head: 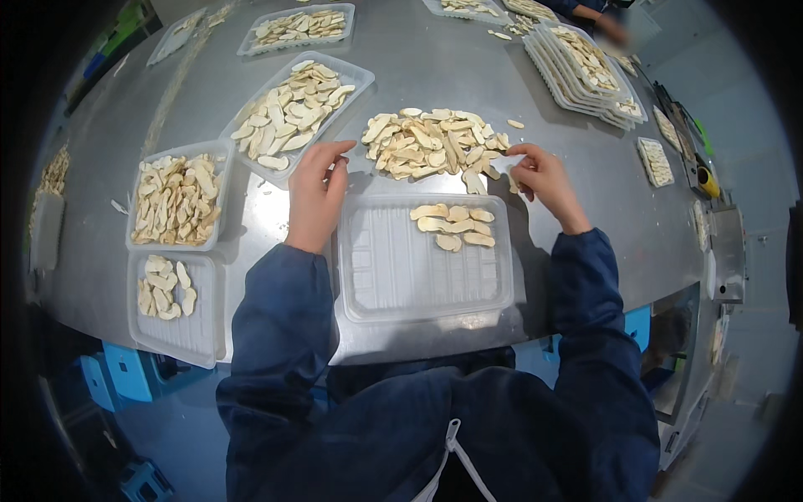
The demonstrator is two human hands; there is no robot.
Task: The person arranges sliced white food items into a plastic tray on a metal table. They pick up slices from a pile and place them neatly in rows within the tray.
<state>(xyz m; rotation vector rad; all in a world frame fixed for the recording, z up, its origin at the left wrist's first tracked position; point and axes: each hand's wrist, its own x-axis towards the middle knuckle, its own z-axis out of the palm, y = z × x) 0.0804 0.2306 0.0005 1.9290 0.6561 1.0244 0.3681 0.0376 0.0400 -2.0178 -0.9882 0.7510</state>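
A loose pile of pale dried slices (433,141), like sliced mushroom, lies on the steel table in front of me. Just left of it, my left hand (319,191) hovers with thumb and index finger apart and nothing visible between them. At the pile's right edge is my right hand (542,182), its fingers curled close to a few slices; whether it grips one is hidden. Below the pile sits a clear plastic tray (408,288). Several slices (458,226) lie in short rows in its upper right part.
On the left are a full tray (179,197), a partly filled tray (175,342) and a tilted tray of slices (292,113). Stacked filled trays (583,75) stand at the back right, near another person's hand (608,28). A steel table (401,339) edge runs before my body.
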